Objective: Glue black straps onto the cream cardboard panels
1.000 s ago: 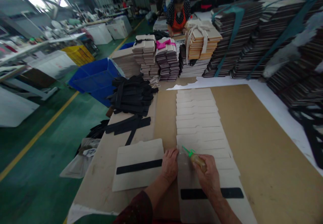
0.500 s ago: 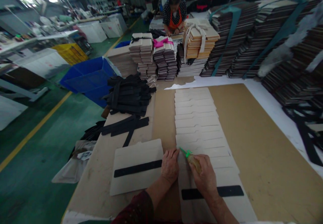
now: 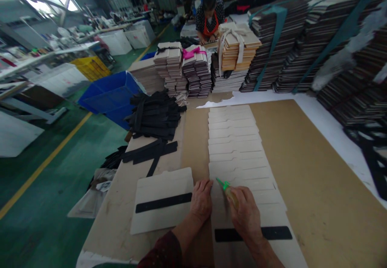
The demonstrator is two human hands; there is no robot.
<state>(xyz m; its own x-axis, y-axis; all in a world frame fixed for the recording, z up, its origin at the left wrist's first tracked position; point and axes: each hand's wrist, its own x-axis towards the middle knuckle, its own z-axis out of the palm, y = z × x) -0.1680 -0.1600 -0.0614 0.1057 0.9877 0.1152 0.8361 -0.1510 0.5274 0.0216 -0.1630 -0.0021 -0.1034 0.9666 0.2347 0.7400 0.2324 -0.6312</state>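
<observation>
My right hand (image 3: 246, 211) is closed around a yellowish squeeze bottle (image 3: 232, 198) with a green nozzle, likely a glue bottle. Its tip points at the left part of a row of overlapping beige boards (image 3: 234, 155), which runs away from me. On the nearest board a black strip (image 3: 278, 233) passes under my right wrist. My left hand (image 3: 202, 199) rests at the left edge of the row, fingers extended and bent slightly down, holding nothing I can see. Left of it lies a separate beige board (image 3: 163, 221) with a black strip (image 3: 163, 202) across it.
Loose black strips (image 3: 151, 151) and a black strip pile (image 3: 157, 115) lie on the table's left. Tied board stacks (image 3: 195, 74) and tall strapped stacks (image 3: 275, 54) stand behind. A blue bin (image 3: 111, 94) is beyond the left edge. A person (image 3: 209, 18) works opposite.
The view has shifted slightly. The nozzle tip stays near the left side of the boards, and my left hand sits slightly farther from it. Both hands otherwise keep their pose.
</observation>
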